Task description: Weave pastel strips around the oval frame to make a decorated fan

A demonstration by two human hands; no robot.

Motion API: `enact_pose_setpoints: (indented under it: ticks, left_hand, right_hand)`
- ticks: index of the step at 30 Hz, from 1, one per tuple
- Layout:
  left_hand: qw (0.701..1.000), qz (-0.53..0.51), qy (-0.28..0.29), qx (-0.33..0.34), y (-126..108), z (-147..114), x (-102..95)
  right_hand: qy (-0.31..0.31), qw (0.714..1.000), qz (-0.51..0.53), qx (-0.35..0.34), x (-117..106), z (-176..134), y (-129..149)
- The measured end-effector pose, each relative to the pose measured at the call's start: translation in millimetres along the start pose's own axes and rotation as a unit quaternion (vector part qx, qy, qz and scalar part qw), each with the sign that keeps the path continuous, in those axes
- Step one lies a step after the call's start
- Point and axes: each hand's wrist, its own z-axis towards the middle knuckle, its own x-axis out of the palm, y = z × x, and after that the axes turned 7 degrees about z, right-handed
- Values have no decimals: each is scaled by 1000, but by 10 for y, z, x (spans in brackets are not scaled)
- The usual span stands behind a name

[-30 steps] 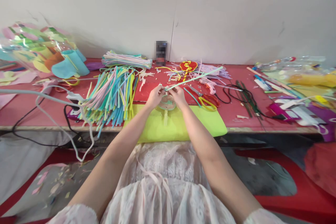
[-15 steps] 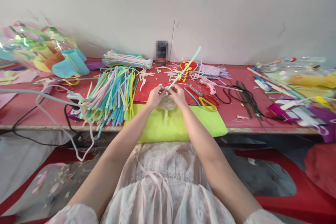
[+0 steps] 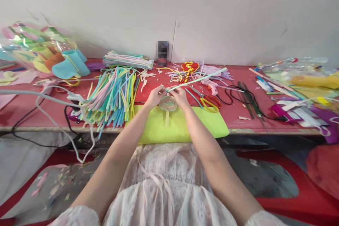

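Note:
My left hand (image 3: 155,96) and my right hand (image 3: 179,96) meet over the red table (image 3: 238,113), both pinching the top of a small round coiled piece (image 3: 167,104) made of pale green and pink pipe cleaner. A long mint-green pipe cleaner (image 3: 197,78) runs from my fingertips up and to the right, its free end near a red and yellow ornament (image 3: 189,67). The coiled piece hangs above a lime-green felt sheet (image 3: 180,127) at the table's front edge, with a short pale stem below it.
A big heap of pastel pipe cleaners (image 3: 112,95) lies left of my hands. Red-and-yellow scissors (image 3: 209,100), a glue gun (image 3: 212,86) and black wires (image 3: 246,99) lie to the right. Bags of coloured felt (image 3: 39,51) sit far left, cables (image 3: 53,109) trail off the edge.
The long mint-green pipe cleaner swung from pointing up and away to lying low toward the right. Both hands stayed together on the coiled piece.

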Motion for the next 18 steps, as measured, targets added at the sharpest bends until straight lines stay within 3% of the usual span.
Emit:
enact_pose_setpoints:
  ticks: [10,18]
  left_hand:
    - [989,141,-21,44,0,-41,21]
    - [980,187,-24,59,-54,-83,11]
  right_hand:
    - [17,998,-59,4,-56,32,-83]
    - [14,997,-68,-30,-43,25,-67]
